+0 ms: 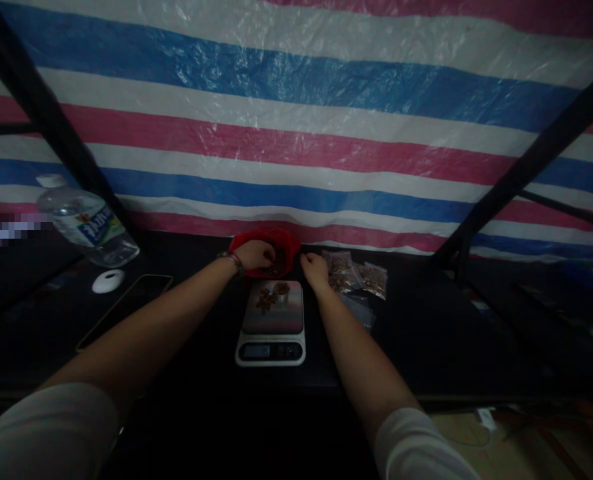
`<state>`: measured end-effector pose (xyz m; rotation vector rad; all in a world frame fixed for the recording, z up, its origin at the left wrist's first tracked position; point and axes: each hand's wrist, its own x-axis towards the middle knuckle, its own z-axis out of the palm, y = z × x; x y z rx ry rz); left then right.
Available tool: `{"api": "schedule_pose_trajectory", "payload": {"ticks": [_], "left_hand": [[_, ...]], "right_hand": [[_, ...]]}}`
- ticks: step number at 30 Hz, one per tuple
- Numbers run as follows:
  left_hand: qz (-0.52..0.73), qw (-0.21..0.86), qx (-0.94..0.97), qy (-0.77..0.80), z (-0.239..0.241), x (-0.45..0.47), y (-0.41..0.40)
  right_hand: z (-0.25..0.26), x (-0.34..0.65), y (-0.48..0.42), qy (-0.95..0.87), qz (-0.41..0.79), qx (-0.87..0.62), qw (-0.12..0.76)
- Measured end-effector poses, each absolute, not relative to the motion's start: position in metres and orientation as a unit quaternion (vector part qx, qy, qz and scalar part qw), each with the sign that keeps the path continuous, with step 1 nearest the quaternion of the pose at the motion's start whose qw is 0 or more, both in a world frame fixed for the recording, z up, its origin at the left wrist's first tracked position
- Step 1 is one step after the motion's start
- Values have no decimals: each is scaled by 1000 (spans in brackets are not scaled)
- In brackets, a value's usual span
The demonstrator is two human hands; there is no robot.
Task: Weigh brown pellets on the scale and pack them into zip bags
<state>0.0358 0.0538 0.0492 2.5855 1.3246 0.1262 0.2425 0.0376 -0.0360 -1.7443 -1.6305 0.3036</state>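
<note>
My left hand reaches over the rim into a red plastic bag, its fingers curled down at the dark brown bits inside; what they pinch is too small to make out. Just right of the bag, my right hand is closed near the bag's edge, and its grip is partly hidden. A white kitchen scale stands between my forearms. On its plate are a small metal cup of brown bits and a loose heap of brown pieces.
Filled clear zip bags lie beside my right hand, with flat clear bags nearer me. At left are a water bottle, a white mouse and a phone. Striped sheeting hangs behind the black table.
</note>
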Motion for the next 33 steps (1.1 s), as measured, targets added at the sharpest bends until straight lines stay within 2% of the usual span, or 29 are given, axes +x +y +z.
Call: {"api": "schedule_pose_trajectory", "payload": {"ticks": [6,16,26,30,33], "left_hand": [[56,198,900,383,61,30,20],[9,235,909,345,50,27,5],[17,268,901,341,52,23,1],[56,262,899,346,47,19,2],[145,239,886,369,39,12,5]], "right_hand": [[-36,242,37,-632,121,-674,363],[-37,243,38,-634,113,-677,356],[-40,244,40,-636,110,-675,357],[-41,245,40,-639,108,-673,358],[-41,245,40,-639,106,-671,360]]}}
